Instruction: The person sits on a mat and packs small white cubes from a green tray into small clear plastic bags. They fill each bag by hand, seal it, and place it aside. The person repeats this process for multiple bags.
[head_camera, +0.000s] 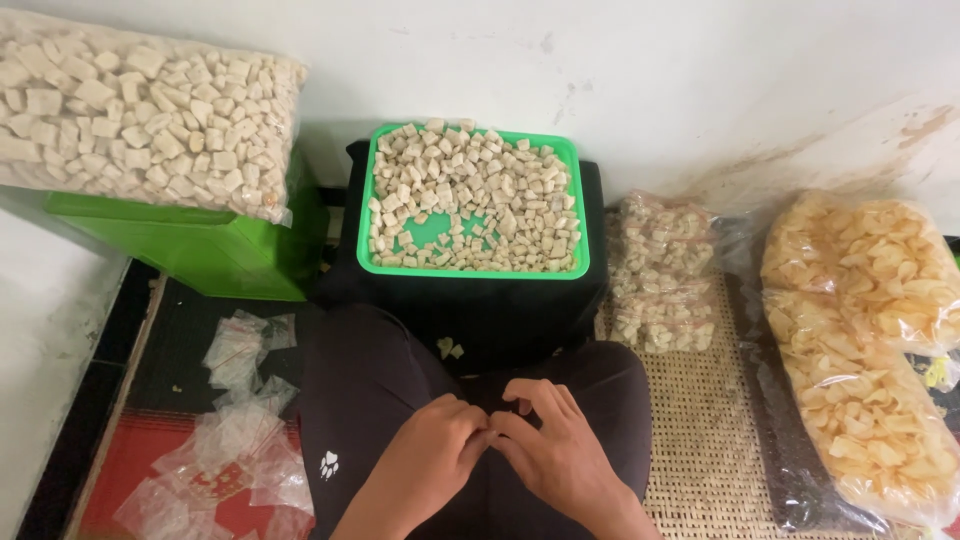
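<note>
My left hand (425, 462) and my right hand (562, 450) meet fingertip to fingertip over my lap, above black trousers (365, 400). The fingertips pinch together at one spot; anything between them is too small or too clear to make out. Straight ahead, a green tray (575, 150) of pale cube-shaped snack pieces (475, 195) rests on a black box (480, 310). Two loose pieces (450, 349) lie on the box's near edge, just beyond my hands.
Small clear plastic bags (235, 440) are scattered on the floor at my left. A big bag of cubes (140, 110) lies on a green box (200, 245) at far left. Filled small packets (660, 270) and two large bags of yellow crackers (860, 340) lie on a woven mat (710, 440) at right.
</note>
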